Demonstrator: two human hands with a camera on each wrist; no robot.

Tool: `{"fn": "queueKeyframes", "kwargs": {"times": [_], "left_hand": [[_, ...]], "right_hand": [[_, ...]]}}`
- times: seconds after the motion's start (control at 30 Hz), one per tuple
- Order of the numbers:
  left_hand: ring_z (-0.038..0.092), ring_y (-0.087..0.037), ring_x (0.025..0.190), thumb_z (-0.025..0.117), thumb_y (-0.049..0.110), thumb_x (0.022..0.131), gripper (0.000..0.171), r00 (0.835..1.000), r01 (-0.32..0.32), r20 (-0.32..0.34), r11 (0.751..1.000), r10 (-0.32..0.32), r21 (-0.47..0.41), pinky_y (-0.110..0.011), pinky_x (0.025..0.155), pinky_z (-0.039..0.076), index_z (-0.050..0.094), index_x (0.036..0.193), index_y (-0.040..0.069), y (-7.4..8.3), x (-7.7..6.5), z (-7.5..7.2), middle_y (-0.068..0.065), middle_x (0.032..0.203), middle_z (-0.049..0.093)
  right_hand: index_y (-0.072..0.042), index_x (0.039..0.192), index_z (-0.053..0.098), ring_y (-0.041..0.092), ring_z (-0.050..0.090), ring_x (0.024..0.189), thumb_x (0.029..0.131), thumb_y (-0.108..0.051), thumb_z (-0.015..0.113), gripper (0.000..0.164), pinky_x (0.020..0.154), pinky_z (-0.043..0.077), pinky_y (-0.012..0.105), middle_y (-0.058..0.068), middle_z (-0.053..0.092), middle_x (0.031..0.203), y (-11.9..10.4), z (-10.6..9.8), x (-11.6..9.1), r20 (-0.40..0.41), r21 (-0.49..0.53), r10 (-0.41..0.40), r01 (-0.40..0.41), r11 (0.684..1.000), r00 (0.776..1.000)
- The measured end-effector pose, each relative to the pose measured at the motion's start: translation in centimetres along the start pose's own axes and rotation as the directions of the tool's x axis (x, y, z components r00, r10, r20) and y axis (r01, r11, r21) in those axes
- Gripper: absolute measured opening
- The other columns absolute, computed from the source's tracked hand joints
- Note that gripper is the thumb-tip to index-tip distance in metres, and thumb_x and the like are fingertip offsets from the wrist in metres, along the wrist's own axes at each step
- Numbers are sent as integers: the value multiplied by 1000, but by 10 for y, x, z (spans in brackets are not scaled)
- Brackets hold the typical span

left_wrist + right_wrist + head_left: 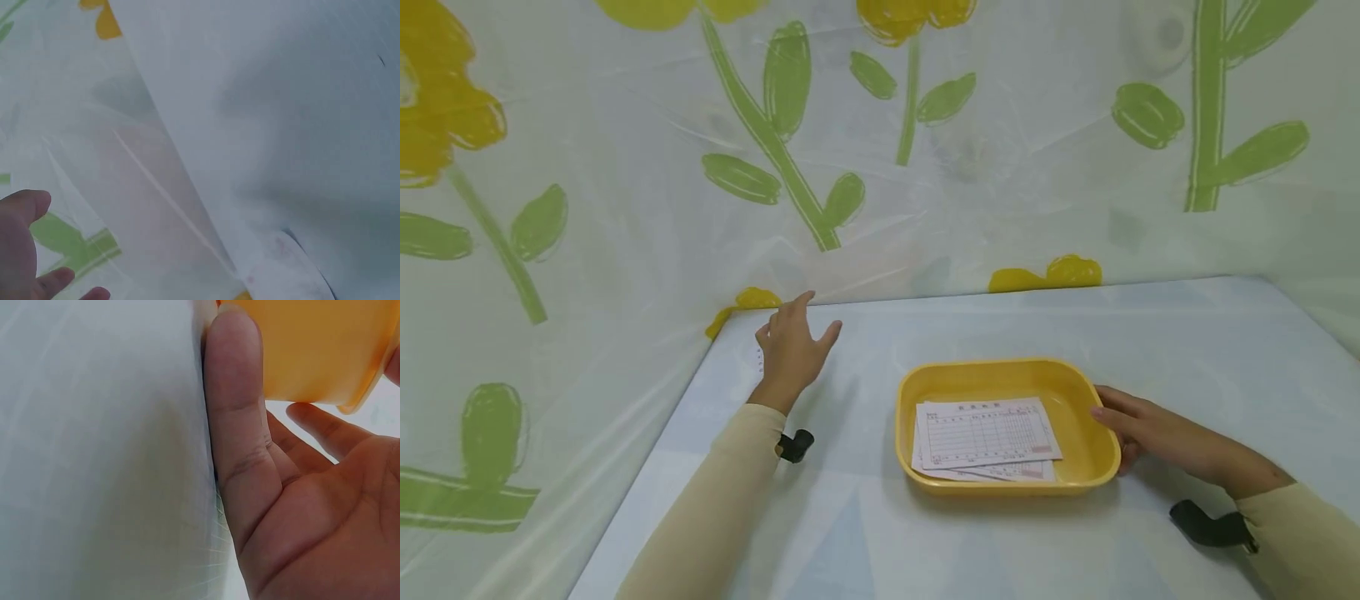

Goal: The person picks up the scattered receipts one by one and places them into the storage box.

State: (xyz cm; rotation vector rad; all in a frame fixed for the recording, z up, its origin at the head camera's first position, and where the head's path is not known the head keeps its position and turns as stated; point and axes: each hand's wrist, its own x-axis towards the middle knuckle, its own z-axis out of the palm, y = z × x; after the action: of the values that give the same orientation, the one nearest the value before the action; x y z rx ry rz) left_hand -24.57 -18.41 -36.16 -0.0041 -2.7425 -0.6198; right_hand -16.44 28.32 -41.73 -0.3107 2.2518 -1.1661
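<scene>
A yellow plastic tray (1093,475) sits on the table. Inside it lie several printed paper forms (988,433), overlapping one another. My right hand (1165,433) grips the tray's right end, with the thumb over the rim; the right wrist view has its fingers (234,369) against the outer wall. Farther back on the left, my left hand (792,346) is raised over the table with fingers spread and nothing between them. Partly hidden behind it is a white paper (760,360) with small marks; in the left wrist view a white paper (287,272) shows a curved edge.
The pale table (865,333) meets a white flower-printed sheet (647,208) hanging along its back and left. More of that sheet hangs past the table's right edge. A black wrist device (796,446) sits at the left cuff, another (1210,525) at the right.
</scene>
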Motion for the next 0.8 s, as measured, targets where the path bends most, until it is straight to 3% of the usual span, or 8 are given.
{"fn": "queueKeyframes", "kwargs": {"times": [0.17,0.3,0.5,0.67,0.8], "left_hand": [[34,-43,143,59,51,96,78,990,111,81,992,-115,62,-64,115,20,28,157,12,-29,9,-4,-20,156,36],[32,-46,143,55,54,96,85,971,162,160,980,-180,116,-65,114,22,23,158,6,-47,12,-3,-25,158,32],[32,-53,140,50,60,96,94,904,231,323,955,-281,185,-67,112,28,14,157,-2,-63,14,5,-33,156,28],[30,-55,139,47,63,95,96,850,291,400,939,-342,185,-68,111,27,12,157,-2,-71,12,13,-36,154,28],[34,-53,137,49,62,94,95,841,303,403,932,-360,201,-67,110,30,18,155,-4,-74,13,17,-37,150,33]], "right_hand": [[-4,160,3,25,67,84,108,-45,31,72,91,41,44,8,68,98,-1,1,-2,-9,-4,-5,5,1000,1000],[-3,160,3,25,66,82,108,-43,31,72,89,41,41,9,67,97,-1,2,-1,-12,-7,-16,16,1000,1000],[-2,160,2,25,67,83,109,-42,30,71,92,42,46,9,68,99,-1,1,-2,-4,3,-23,23,1000,1000],[-2,160,3,25,66,83,108,-45,31,73,92,42,46,9,68,97,1,2,-1,-6,4,0,0,1000,1000],[-2,160,2,25,66,83,108,-46,31,74,92,42,47,8,68,94,3,1,0,-7,3,20,-20,1000,1000]]}}
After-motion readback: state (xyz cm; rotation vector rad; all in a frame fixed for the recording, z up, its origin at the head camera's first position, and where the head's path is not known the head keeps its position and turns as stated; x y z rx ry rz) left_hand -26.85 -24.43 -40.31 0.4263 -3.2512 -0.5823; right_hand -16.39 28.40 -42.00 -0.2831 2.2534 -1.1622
